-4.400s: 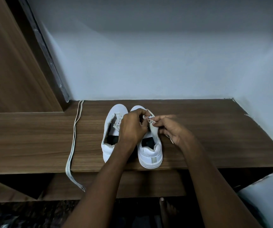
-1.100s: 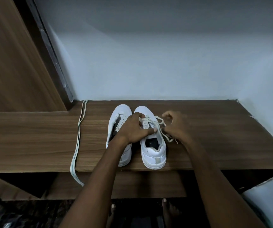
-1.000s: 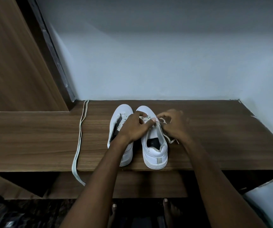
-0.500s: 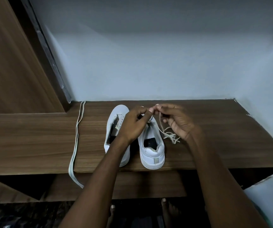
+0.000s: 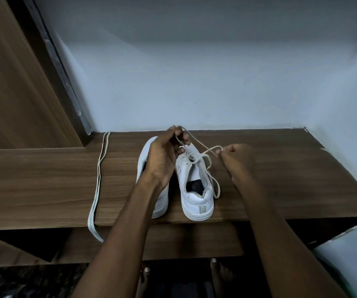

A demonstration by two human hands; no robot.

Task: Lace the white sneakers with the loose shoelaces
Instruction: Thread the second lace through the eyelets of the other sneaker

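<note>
Counting: two sneakers, two laces, two hands, all on or over one wooden surface [image 5: 280,186].
Sneakers: right sneaker [image 5: 196,186] and left sneaker [image 5: 149,151] stand side by side near the front edge, heels toward the person, toes toward the wall [image 5: 194,82].
Laces: one lace [image 5: 203,153] is threaded through the right sneaker's front eyelets; the spare lace [image 5: 98,179] lies doubled on the surface, well left, its end hanging over the edge.
Left hand [image 5: 164,155]: fingers curled, pinching one lace end raised above the toes, covering much of the left sneaker.
Right hand [image 5: 237,160]: fingers curled, pinching the other end, just right of the sneaker.
Inside: the right sneaker's dark opening holds nothing visible.
</note>
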